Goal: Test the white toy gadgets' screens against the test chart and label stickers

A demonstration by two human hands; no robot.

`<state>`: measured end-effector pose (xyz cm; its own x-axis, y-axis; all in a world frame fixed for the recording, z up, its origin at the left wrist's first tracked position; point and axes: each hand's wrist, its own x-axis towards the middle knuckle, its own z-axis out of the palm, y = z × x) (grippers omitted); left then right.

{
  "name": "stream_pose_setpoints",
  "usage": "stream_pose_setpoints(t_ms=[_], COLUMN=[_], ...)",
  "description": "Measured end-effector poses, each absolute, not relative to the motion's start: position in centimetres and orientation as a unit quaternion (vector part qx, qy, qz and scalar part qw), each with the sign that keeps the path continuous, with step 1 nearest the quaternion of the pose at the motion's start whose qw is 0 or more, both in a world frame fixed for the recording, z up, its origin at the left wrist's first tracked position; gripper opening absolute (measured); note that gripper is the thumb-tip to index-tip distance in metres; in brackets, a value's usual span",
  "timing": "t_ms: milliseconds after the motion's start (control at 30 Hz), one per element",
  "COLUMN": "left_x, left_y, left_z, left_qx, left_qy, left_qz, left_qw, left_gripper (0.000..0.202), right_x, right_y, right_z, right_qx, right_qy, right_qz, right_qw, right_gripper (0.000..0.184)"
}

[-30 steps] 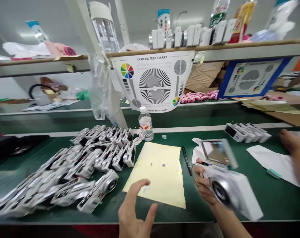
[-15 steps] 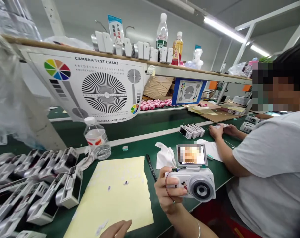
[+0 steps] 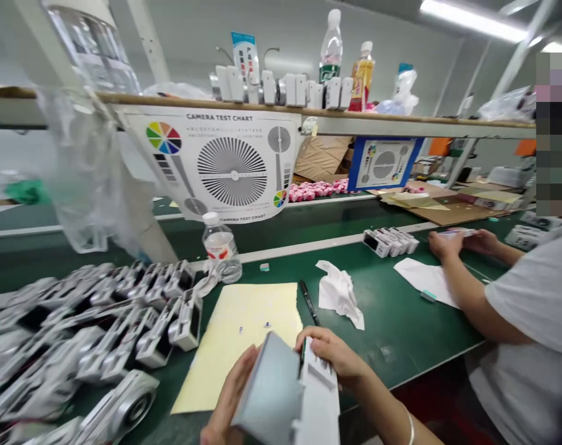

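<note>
Low in the middle I hold a white toy camera [image 3: 318, 395], its flip-out screen [image 3: 272, 386] swung out with the grey side facing me. My right hand [image 3: 331, 353] grips the camera body at its far end, thumb on top and fingers around the edge. My left hand [image 3: 234, 392] is closed on the outer edge of the screen, its fingertips partly hidden behind it. Beneath the hands lies a yellow paper sheet [image 3: 248, 309] with small stickers on it. A black pen [image 3: 310, 303] lies just beyond my right hand.
Rows of white cameras [image 3: 123, 334] crowd the left side. A water bottle [image 3: 222, 250] stands behind the sheet, and crumpled tissue [image 3: 339, 290] lies to the right. A test chart [image 3: 234, 167] hangs from the shelf [image 3: 378, 117]. A co-worker's hands [image 3: 447, 244] hold a part at right.
The camera has come down and left, turned from lens-sideways to end-on. My left hand has risen from the sheet to the screen. The view has swung left.
</note>
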<state>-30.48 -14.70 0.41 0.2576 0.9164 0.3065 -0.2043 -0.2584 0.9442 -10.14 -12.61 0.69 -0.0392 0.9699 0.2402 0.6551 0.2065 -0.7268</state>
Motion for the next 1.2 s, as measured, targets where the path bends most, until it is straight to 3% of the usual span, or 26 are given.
stream_pose_setpoints(t_ms=[67,133,400,633,800,900,1067,1200], left_x=[-30.9,-31.1,-30.7,-30.9,-30.4,-30.3,-29.7,-29.2], left_y=[-14.6,-14.8,-15.9,-15.5,-14.1,-12.1,-10.1,-10.8], left_z=[1.0,2.0,7.0,3.8,5.0,9.3,17.8,21.8], left_qx=[0.582,0.640,0.844,0.829,0.848,0.873,0.839,0.795], left_qy=[0.277,0.265,0.289,0.411,0.358,0.282,0.178,0.138], left_qz=[0.508,0.471,0.354,0.326,0.365,0.397,0.474,0.498], left_qw=[0.571,0.546,0.281,0.193,0.141,0.028,-0.199,-0.317], left_gripper=[0.080,0.086,0.073,0.082,0.066,0.061,0.051,0.045], right_x=[-10.7,-11.3,-10.7,-9.8,-9.4,-8.7,-8.2,-8.3], right_y=[-13.1,-13.5,-13.9,-15.3,-15.9,-15.2,-13.6,-13.8], right_z=[1.0,1.1,0.5,2.6,5.5,8.4,15.0,18.6], right_qx=[-0.512,-0.476,-0.491,-0.441,-0.422,-0.361,-0.208,-0.147], right_qy=[-0.695,-0.663,-0.513,-0.424,-0.461,-0.546,-0.626,-0.608], right_qz=[0.332,0.402,0.539,0.596,0.555,0.474,0.229,0.154], right_qw=[0.380,0.416,0.454,0.521,0.549,0.589,0.716,0.765], right_gripper=[0.024,0.022,0.030,0.028,0.021,0.019,0.018,0.016])
